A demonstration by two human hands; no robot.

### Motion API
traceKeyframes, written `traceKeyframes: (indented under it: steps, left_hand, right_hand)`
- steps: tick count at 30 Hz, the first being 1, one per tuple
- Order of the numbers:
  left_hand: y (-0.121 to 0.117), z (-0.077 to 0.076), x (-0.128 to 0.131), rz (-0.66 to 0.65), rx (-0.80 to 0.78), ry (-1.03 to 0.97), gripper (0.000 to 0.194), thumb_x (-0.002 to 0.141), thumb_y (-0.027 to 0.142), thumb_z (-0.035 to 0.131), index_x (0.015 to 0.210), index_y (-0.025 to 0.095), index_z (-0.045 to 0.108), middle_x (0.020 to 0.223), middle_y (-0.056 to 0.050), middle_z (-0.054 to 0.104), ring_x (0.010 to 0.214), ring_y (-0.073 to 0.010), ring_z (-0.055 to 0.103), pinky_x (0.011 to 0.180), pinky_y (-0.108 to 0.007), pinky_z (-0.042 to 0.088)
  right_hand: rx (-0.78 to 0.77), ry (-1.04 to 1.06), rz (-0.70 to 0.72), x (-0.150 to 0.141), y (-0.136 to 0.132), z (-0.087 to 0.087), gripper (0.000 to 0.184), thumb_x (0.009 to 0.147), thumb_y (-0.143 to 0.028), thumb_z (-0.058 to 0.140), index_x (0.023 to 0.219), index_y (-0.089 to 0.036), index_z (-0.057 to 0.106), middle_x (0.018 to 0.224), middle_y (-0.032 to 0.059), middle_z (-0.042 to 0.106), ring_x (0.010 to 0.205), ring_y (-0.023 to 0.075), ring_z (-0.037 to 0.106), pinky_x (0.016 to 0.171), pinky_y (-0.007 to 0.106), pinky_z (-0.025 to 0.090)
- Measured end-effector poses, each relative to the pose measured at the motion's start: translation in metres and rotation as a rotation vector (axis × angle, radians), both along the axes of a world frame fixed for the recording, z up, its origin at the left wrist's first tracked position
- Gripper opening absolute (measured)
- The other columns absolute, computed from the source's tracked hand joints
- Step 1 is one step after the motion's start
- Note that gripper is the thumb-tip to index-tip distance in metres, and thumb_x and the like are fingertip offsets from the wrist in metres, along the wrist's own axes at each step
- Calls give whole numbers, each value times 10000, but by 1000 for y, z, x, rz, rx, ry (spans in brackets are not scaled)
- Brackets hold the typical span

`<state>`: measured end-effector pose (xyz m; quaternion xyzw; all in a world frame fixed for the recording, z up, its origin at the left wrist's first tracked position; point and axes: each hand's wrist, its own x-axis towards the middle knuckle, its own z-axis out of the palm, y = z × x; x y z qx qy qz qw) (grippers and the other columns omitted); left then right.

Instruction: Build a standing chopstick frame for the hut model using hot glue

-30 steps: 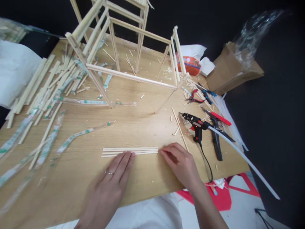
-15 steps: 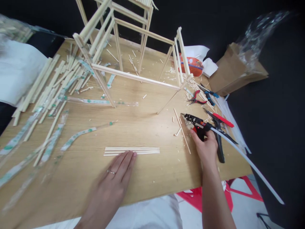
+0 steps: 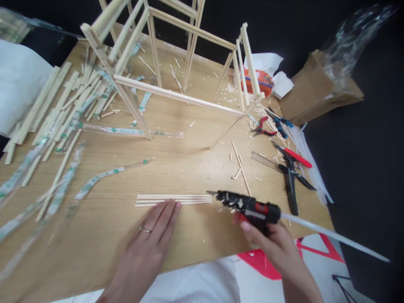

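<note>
My left hand (image 3: 153, 235) lies flat on the table, fingers stretched out, its fingertips pressing on several thin wooden sticks (image 3: 192, 198) laid side by side. A ring shows on one finger. My right hand (image 3: 271, 242) is wrapped round the handle of a black hot glue gun (image 3: 249, 206), whose nozzle points left, just beyond the right ends of the sticks. Bits of wood or dried glue cling to the gun's front. A long white glue stick (image 3: 334, 235) juts from its back end. Behind the sticks stands a frame (image 3: 179, 97) built from wooden sticks.
Loose sticks (image 3: 44, 109) and plastic wrappers (image 3: 104, 181) cover the table's left side. Red-handled pliers (image 3: 263, 127), a cutter-like black tool (image 3: 289, 185), offcuts and more glue sticks (image 3: 315, 168) lie at the right. A brown paper bag (image 3: 315, 92) stands at the back right.
My right hand has lifted the glue gun off the table's right side and brought it left and nearer, toward the sticks. My left hand stays on the sticks; the view has shifted slightly.
</note>
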<state>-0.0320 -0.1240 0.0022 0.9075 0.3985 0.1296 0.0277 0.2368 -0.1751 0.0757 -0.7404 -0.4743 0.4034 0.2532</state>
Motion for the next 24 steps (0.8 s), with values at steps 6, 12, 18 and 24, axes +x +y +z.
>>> traceKeyframes:
  steps: [6, 12, 18, 24]
  left_hand:
    - [1, 3, 0, -7, -16, 3, 515, 881, -1, 239, 1264, 35, 581, 1369, -103, 553, 1280, -240, 473, 1157, -342, 238]
    - [2, 6, 2, -6, 8, 14, 508, 873, -8, 258, 1253, 43, 593, 1344, -105, 575, 1247, -236, 501, 1135, -354, 283]
    - [2, 8, 2, -8, 21, 12, 508, 877, 5, 255, 1260, 48, 586, 1341, -100, 577, 1230, -236, 517, 1094, -353, 342]
    - [3, 10, 4, -2, 18, 19, 507, 901, 19, 232, 1249, 48, 599, 1336, -98, 583, 1223, -228, 522, 1098, -344, 336]
  right_hand:
    - [-162, -10, 188, -29, -2, -6, 280, 913, -435, 535, 937, -203, 689, 929, 51, 736, 896, 238, 681, 782, 307, 550]
    - [-137, -40, 285, -34, 6, -7, 263, 936, -408, 511, 981, -198, 663, 987, 54, 722, 910, 216, 674, 815, 293, 534]
    - [-124, -95, 319, -36, 5, -8, 259, 940, -382, 513, 1057, -201, 656, 1025, 58, 720, 923, 223, 678, 834, 307, 532]
    - [-43, -138, 351, -36, 7, -7, 255, 934, -334, 530, 1152, -232, 615, 1104, 42, 689, 1023, 214, 644, 865, 282, 512]
